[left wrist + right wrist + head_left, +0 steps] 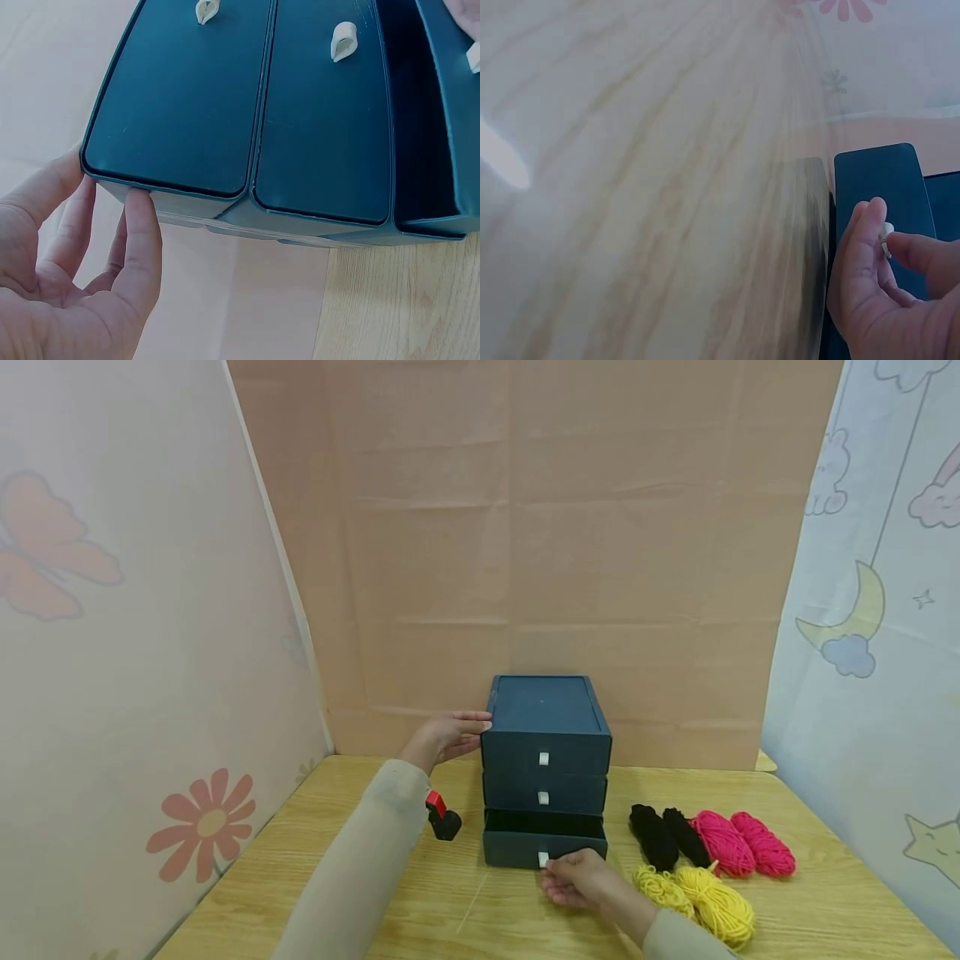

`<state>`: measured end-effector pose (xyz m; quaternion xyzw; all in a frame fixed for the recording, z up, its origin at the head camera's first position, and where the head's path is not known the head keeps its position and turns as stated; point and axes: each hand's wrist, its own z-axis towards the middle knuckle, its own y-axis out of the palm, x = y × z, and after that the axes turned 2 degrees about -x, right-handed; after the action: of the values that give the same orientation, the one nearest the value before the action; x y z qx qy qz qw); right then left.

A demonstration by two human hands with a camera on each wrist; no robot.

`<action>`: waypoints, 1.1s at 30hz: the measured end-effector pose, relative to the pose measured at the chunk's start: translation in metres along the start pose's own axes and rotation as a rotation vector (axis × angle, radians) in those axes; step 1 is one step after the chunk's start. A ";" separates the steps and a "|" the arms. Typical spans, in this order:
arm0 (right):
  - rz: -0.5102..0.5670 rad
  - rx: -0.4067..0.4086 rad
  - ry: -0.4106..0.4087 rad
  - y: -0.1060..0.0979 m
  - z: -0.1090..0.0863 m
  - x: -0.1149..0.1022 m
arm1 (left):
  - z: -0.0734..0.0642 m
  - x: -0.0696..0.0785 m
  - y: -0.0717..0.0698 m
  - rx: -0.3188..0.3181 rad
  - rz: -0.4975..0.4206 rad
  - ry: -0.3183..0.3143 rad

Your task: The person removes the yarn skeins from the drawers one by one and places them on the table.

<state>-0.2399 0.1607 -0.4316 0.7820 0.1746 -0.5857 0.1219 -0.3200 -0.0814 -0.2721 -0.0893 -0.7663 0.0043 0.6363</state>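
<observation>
A dark blue cabinet with three stacked drawers stands on the table, each drawer front bearing a small white pull tab. Its bottom drawer is pulled partway out, and the part of its inside that shows is dark. My right hand pinches that drawer's pull tab between thumb and fingers. At the cabinet's upper left front corner, my left hand touches the side with extended fingers. The top and middle drawers are closed.
Right of the cabinet lie black yarn skeins, pink ones and yellow ones. A small black and red object sits left of the cabinet, beside my left sleeve. A brown sheet hangs behind the wooden table.
</observation>
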 end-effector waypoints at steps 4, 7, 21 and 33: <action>0.032 -0.021 -0.018 -0.003 0.008 -0.001 | 0.004 -0.002 0.000 -0.005 -0.007 -0.002; 0.041 -0.015 -0.024 -0.004 0.012 -0.002 | 0.004 -0.001 -0.001 -0.004 -0.011 -0.003; 0.035 0.085 -0.063 -0.006 0.031 -0.003 | 0.006 -0.002 0.000 -0.021 -0.038 0.000; 0.058 0.148 -0.065 -0.006 0.037 -0.005 | 0.007 -0.002 0.001 -0.019 -0.031 -0.002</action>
<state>-0.2759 0.1514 -0.4376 0.7742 0.1044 -0.6182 0.0863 -0.3263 -0.0796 -0.2760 -0.0834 -0.7681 -0.0127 0.6348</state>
